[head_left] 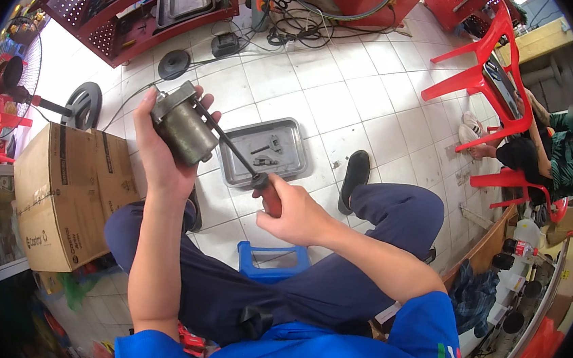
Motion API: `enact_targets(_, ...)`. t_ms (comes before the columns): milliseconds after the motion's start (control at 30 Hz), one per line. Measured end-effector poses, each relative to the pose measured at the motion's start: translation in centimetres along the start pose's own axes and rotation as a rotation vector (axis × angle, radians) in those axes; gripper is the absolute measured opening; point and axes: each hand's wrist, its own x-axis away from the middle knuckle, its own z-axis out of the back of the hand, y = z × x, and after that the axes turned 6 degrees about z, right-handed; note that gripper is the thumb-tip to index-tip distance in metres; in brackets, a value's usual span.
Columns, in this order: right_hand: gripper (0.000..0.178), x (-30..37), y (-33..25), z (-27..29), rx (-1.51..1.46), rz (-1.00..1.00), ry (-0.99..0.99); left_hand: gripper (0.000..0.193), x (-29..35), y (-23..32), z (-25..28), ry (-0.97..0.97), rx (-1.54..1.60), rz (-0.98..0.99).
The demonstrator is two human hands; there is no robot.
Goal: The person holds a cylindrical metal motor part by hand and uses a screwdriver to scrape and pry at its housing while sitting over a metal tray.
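Note:
A dull grey metal cylinder with a flanged end (187, 131), like a small motor body, rests in my left hand (158, 161), raised over the floor. My left fingers wrap behind it and the thumb lies along its side. In my right hand (297, 214) is a long-shafted screwdriver (237, 154), its red handle in my closed fingers. The shaft slants up to the left, and its tip reaches the flanged end of the cylinder; the exact contact is hard to see. Below sits a metal tray (232, 174) with several small metal parts (266, 151) in it.
A blue plastic stool (272, 263) stands between my legs. To the left are cardboard boxes (66, 201) and a fan (12, 80). A red tool cart (101, 33) and cables (299, 33) lie ahead. At right, a person (568, 156) sits by red chairs (486, 80).

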Motion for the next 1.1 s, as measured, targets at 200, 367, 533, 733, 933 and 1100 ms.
enact_targets(200,0.054,-0.4,1.5,-1.1,-0.233,0.240,-0.007,0.054,-0.2,0.9,0.1,0.016,0.058,-0.005)
enact_targets(367,0.056,-0.5,0.5,-0.9,-0.604,-0.270,-0.419,0.051,0.6,0.4,0.4,-0.057,0.009,0.039)
enact_targets(533,0.062,-0.8,3.9,-1.8,-0.371,0.044,-0.378,0.044,0.5,-0.2,0.0,-0.049,-0.114,0.017)
enact_targets(733,0.057,0.3,2.1,-2.4,-0.183,0.161,-0.103,0.045,0.2,1.1,1.2,-0.087,0.011,0.043)
enact_targets(933,0.040,-0.3,2.9,-3.3,-0.677,-0.057,0.066,0.044,0.9,1.0,0.1,-0.108,0.066,0.036)
enact_targets(1100,0.043,-0.5,-0.1,-1.4,-0.500,-0.364,-0.437,0.049,0.3,-0.1,0.6,-0.068,0.028,0.068)
